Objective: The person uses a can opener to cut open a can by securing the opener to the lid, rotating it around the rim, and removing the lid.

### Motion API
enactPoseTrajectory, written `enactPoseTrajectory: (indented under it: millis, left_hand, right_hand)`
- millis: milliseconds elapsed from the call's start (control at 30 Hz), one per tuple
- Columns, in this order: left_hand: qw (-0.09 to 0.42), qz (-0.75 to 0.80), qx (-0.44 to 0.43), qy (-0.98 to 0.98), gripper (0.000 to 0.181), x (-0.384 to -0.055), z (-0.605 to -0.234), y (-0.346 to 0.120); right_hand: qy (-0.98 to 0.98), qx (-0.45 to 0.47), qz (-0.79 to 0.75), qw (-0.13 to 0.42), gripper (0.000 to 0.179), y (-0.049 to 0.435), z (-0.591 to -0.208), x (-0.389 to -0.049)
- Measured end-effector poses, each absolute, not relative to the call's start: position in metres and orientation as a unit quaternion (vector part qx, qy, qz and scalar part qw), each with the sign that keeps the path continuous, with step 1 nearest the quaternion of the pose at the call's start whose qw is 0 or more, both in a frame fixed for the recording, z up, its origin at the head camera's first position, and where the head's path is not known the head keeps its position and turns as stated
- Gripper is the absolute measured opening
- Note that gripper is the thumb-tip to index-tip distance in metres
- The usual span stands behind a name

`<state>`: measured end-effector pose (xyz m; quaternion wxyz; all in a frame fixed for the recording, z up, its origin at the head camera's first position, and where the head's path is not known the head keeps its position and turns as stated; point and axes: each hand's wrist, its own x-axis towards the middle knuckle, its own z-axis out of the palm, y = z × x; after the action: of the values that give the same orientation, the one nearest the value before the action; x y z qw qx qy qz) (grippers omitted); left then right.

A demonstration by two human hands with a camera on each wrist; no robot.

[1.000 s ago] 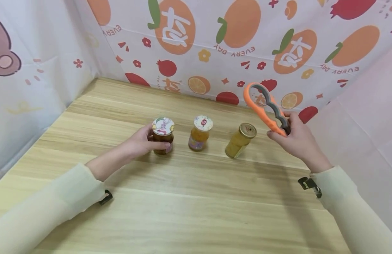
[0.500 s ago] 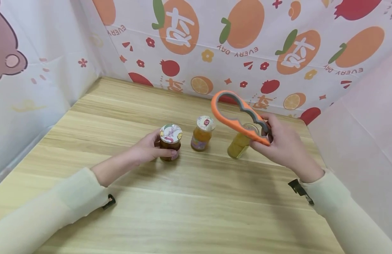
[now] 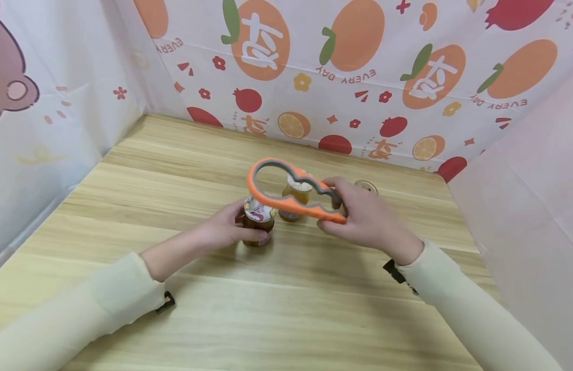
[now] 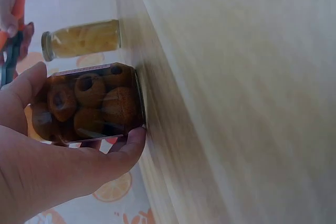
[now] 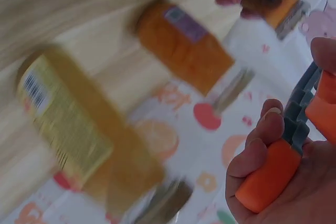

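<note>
My left hand [image 3: 228,226] holds a jar [image 3: 259,219] with a patterned white lid upright on the table. The left wrist view shows round brown fruits through this jar's glass [image 4: 89,103]. In my right hand [image 3: 367,219] I grip an orange jar opener [image 3: 291,205] with a grey scalloped inner edge. Its rounded end hangs over the lid of the held jar, and I cannot tell whether they touch. Behind the opener stands a jar of orange fruit [image 3: 298,196], partly hidden. A yellow jar's gold lid [image 3: 365,185] shows behind my right hand, its body hidden there.
The wooden table [image 3: 249,319] meets a fruit-printed cloth wall [image 3: 309,62] at the back. Pale cloth walls rise at the left and right. In the right wrist view the yellow jar [image 5: 89,129] and the orange-fruit jar [image 5: 178,45] are blurred.
My right hand has carried the jar opener leftward and down, from right of the yellow jar to over the held jar. My left hand has shifted that jar slightly right and nearer.
</note>
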<state>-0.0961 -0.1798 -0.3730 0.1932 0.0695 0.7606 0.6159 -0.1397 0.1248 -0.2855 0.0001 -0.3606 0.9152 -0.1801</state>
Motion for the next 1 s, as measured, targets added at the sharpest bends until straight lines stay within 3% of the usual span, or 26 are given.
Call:
enactPoseTrajectory:
  millis: [167,367,600,1000]
  left_hand:
    - [0.173,0.656,0.18,0.712,0.065,-0.097,-0.373,-0.168]
    - [0.165,0.681,0.306,0.645,0.073,-0.098,-0.358,-0.157]
    - [0.206,0.689,0.309,0.622,0.075,-0.098,-0.362,-0.158]
    - [0.197,0.678,0.303,0.64,0.076,-0.101,-0.368,-0.154]
  right_hand:
    - [0.901,-0.397,-0.171,0.012,0.06,0.103,-0.296,-0.139]
    - [0.894,-0.416,-0.165,0.016,0.06,0.088,-0.303,-0.139]
    - [0.888,-0.431,-0.161,0.021,0.063,0.081,-0.309,-0.141]
    - [0.883,-0.439,-0.16,0.033,0.063,0.08,-0.309,-0.143]
